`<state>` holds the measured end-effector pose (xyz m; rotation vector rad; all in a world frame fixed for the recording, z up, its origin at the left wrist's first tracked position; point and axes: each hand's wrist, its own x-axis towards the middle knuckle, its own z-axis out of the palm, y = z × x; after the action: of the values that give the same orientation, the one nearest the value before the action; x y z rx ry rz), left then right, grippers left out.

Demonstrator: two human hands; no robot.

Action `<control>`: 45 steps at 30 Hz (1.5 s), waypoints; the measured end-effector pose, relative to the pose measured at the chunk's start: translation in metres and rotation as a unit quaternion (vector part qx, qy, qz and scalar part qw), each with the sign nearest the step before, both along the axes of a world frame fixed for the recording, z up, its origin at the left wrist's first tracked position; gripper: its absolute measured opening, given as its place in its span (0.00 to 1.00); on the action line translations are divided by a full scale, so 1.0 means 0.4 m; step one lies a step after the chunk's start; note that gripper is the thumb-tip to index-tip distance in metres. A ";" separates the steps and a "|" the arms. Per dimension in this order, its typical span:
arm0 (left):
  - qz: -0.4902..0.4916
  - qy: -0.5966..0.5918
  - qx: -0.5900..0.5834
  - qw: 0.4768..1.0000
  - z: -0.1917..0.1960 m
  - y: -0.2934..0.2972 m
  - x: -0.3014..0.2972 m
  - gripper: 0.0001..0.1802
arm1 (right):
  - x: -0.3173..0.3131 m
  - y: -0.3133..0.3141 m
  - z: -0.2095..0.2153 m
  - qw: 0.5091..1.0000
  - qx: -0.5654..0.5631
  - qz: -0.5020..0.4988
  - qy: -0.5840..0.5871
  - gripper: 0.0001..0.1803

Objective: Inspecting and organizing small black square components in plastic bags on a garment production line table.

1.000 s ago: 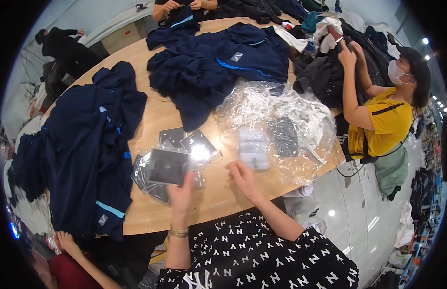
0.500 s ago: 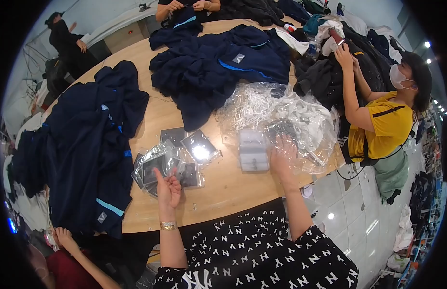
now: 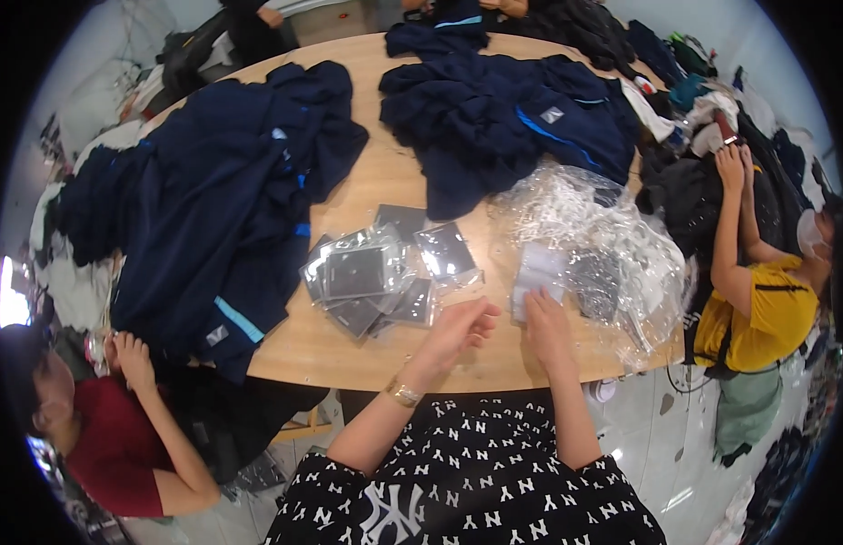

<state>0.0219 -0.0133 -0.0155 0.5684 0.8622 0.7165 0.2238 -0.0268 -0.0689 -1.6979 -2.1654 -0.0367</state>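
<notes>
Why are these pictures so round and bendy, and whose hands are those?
A wide fisheye camera on a person's head makes straight edges bend. All the pictures come from it, looking down at that person's two bare hands, so no robot here! The left hand is empty. The right hand touches a pale stack; I can't tell if it grips. On the table lie dark packets, navy clothes and clear plastic with white strings. Other people are around it.
</notes>
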 end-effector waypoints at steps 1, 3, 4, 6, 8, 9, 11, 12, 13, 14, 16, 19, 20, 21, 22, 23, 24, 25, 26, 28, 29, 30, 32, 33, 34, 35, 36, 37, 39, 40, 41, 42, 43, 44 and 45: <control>0.011 0.002 -0.001 1.000 -0.001 -0.002 0.003 0.18 | -0.006 0.003 0.011 1.000 -0.001 0.011 0.002 0.16; 0.000 0.017 0.042 0.999 -0.003 -0.002 0.002 0.17 | -0.020 0.006 0.059 0.993 -0.108 -0.043 0.012 0.13; 0.004 0.038 0.072 0.997 0.000 -0.005 0.003 0.16 | -0.026 0.007 0.070 0.993 -0.107 -0.038 0.013 0.13; 0.007 0.073 0.116 0.990 -0.002 -0.004 0.005 0.15 | -0.047 0.003 0.089 0.986 0.025 -0.036 0.162 0.09; 0.007 0.109 0.157 0.981 0.001 -0.011 0.011 0.15 | -0.097 -0.015 0.150 0.959 -0.018 -0.049 0.279 0.07; 0.025 0.113 0.188 0.975 0.010 -0.017 0.017 0.15 | -0.123 -0.023 0.174 0.916 -0.060 -0.064 0.391 0.06; 0.040 0.115 0.222 0.967 0.027 -0.021 0.024 0.16 | -0.157 -0.041 0.190 0.857 -0.092 -0.032 0.506 0.06; 0.063 0.116 0.239 0.962 0.032 -0.024 0.025 0.15 | -0.164 -0.047 0.196 0.781 -0.123 0.001 0.612 0.06; 0.086 0.117 0.255 0.956 0.040 -0.026 0.025 0.15 | -0.165 -0.044 0.208 0.782 -0.124 0.002 0.611 0.06; 0.088 0.117 0.255 0.956 0.051 -0.027 0.025 0.15 | -0.166 -0.038 0.219 0.754 -0.144 0.013 0.641 0.07; 0.114 0.155 0.298 0.935 0.072 -0.026 0.024 0.14 | -0.170 -0.034 0.223 0.724 -0.164 0.025 0.669 0.07; 0.104 0.208 0.318 0.919 0.079 -0.017 0.028 0.14 | -0.177 -0.033 0.218 0.773 -0.147 -0.009 0.617 0.06; 0.106 0.208 0.318 0.919 0.074 -0.017 0.028 0.14 | -0.176 -0.034 0.220 0.816 -0.129 -0.015 0.564 0.05; 0.110 0.184 0.313 0.925 0.063 -0.017 0.029 0.14 | -0.175 -0.035 0.221 0.854 -0.110 -0.020 0.507 0.04; 0.113 0.161 0.308 0.931 0.058 -0.018 0.029 0.14 | -0.171 -0.035 0.222 0.855 -0.111 -0.020 0.507 0.04; 0.114 0.161 0.307 0.931 0.055 -0.018 0.029 0.14 | -0.167 -0.035 0.220 0.862 -0.117 -0.021 0.493 0.03; 0.115 0.146 0.295 0.937 0.054 -0.018 0.028 0.14 | -0.163 -0.034 0.218 0.869 -0.123 -0.022 0.479 0.02; 0.115 0.132 0.283 0.943 0.053 -0.015 0.027 0.14 | -0.160 -0.033 0.212 0.869 -0.123 -0.023 0.479 0.02; 0.115 0.132 0.283 0.943 0.051 -0.013 0.025 0.14 | -0.157 -0.032 0.202 0.864 -0.129 -0.021 0.486 0.03; 0.091 0.156 0.276 0.944 0.047 -0.010 0.018 0.15 | -0.149 -0.026 0.196 0.859 -0.136 -0.019 0.493 0.03; 0.091 0.157 0.275 0.944 0.043 -0.008 0.018 0.15 | -0.143 -0.020 0.197 0.813 -0.185 -0.012 0.552 0.04; 0.101 0.139 0.259 0.950 0.035 -0.008 0.019 0.15 | -0.138 -0.014 0.197 0.759 -0.233 -0.006 0.607 0.04; 0.111 0.121 0.244 0.956 0.020 -0.009 0.024 0.16 | -0.126 -0.006 0.187 0.739 -0.252 -0.021 0.625 0.04; 0.120 0.121 0.250 0.953 0.014 -0.011 0.026 0.17 | -0.124 -0.003 0.180 0.718 -0.271 -0.036 0.641 0.04; 0.128 0.121 0.257 0.950 0.010 -0.009 0.029 0.18 | -0.124 -0.004 0.172 0.718 -0.270 -0.036 0.641 0.04; 0.127 0.121 0.258 0.950 0.007 -0.008 0.025 0.18 | -0.124 -0.008 0.163 0.707 -0.230 -0.056 0.666 0.04; 0.086 0.208 0.298 0.928 0.005 -0.007 0.016 0.18 | -0.126 -0.010 0.159 0.695 -0.189 -0.075 0.689 0.03; 0.043 0.293 0.334 0.895 0.003 -0.008 0.010 0.17 | -0.131 -0.012 0.161 0.694 -0.189 -0.076 0.690 0.03; 0.027 0.280 0.307 0.909 0.003 -0.008 0.007 0.18 | -0.143 -0.016 0.173 0.689 -0.158 -0.042 0.706 0.03; 0.011 0.267 0.281 0.922 0.005 -0.007 0.006 0.19 | -0.148 -0.016 0.175 0.688 -0.157 -0.043 0.707 0.03; 0.010 0.267 0.281 0.922 0.010 -0.009 0.009 0.19 | -0.153 -0.015 0.177 0.721 -0.140 -0.023 0.678 0.03; 0.052 0.234 0.283 0.929 0.017 -0.012 0.014 0.19 | -0.155 -0.015 0.177 0.752 -0.123 -0.003 0.648 0.03; 0.093 0.200 0.283 0.933 0.022 -0.013 0.018 0.19 | -0.151 -0.012 0.177 0.751 -0.122 -0.004 0.649 0.03; 0.092 0.200 0.283 0.933 0.022 -0.012 0.019 0.19 | -0.143 -0.009 0.176 0.765 -0.136 -0.014 0.630 0.03; 0.105 0.212 0.290 0.927 0.021 -0.011 0.020 0.19 | -0.139 -0.007 0.175 0.778 -0.150 -0.025 0.610 0.03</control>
<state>0.0299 -0.0177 -0.0070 1.2061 1.1251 1.0793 0.1683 -0.0294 0.0012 -1.2574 -1.1198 1.1214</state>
